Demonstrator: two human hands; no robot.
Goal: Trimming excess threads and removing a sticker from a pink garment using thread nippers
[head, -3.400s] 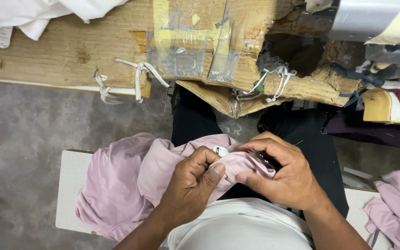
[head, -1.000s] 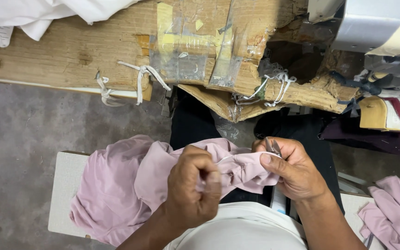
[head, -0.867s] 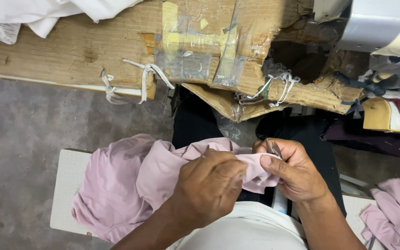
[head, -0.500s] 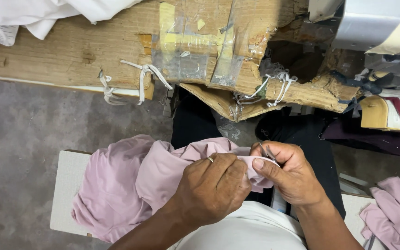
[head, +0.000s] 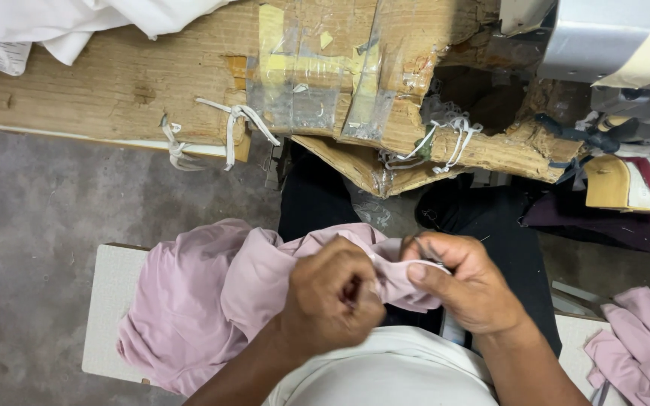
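A pale pink garment (head: 205,293) lies bunched over my lap and spills left onto a white seat (head: 110,301). My left hand (head: 332,301) is closed on a fold of the pink fabric near its middle. My right hand (head: 464,289) pinches the fabric's right end between thumb and fingers, and a thin dark metal tool, perhaps small snips, pokes up between its fingers. The two hands sit close together, almost touching, just above my white shirt (head: 385,376).
A worn cardboard-wrapped table edge (head: 325,83) patched with tape and tied with white strings runs across the top. White cloth (head: 62,22) lies at upper left, a grey sewing machine (head: 603,37) at upper right. More pink pieces (head: 641,346) lie at lower right. Grey concrete floor is on the left.
My left hand has shifted along the pink fabric and re-gripped it closer to my right hand. My right hand has stayed in place holding the fabric's end.
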